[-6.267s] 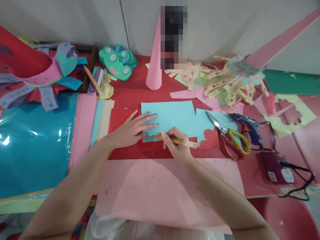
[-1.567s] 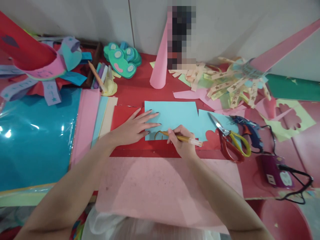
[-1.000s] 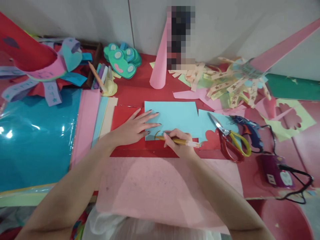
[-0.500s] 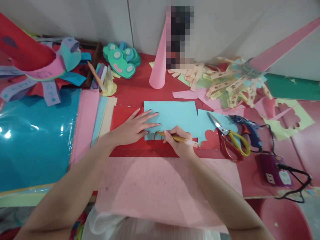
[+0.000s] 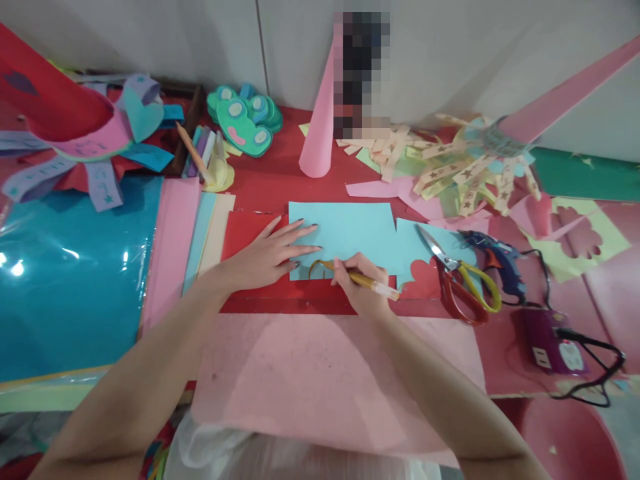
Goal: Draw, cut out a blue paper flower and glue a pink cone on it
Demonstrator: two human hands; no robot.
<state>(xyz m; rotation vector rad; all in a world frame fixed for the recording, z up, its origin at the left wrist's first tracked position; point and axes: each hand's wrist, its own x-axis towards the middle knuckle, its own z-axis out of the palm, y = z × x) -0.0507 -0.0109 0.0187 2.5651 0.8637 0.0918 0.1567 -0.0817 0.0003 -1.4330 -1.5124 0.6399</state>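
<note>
A light blue sheet of paper (image 5: 350,230) lies in front of me, partly over red paper (image 5: 245,233). My left hand (image 5: 273,257) rests flat with fingers spread, its fingertips on the sheet's left part. Between the fingers and thumb of my right hand (image 5: 364,287) is a golden pen (image 5: 367,281), its tip at the sheet near the lower edge. A curved golden line shows on the paper left of the tip. Just right of that hand, a red heart-like paper shape (image 5: 423,279) and scissors with red and yellow handles (image 5: 467,283) lie on another blue piece.
A blue glue gun (image 5: 500,260) and a purple power box (image 5: 547,340) with a black cord are at right. Pink cone (image 5: 317,143), paper strips (image 5: 480,170) and green foam cutouts (image 5: 245,123) stand at the back. Wrapped blue sheets (image 5: 75,280) are at left.
My right hand and the pen have shifted slightly right and the curved line reaches a bit further. My left hand stays in place.
</note>
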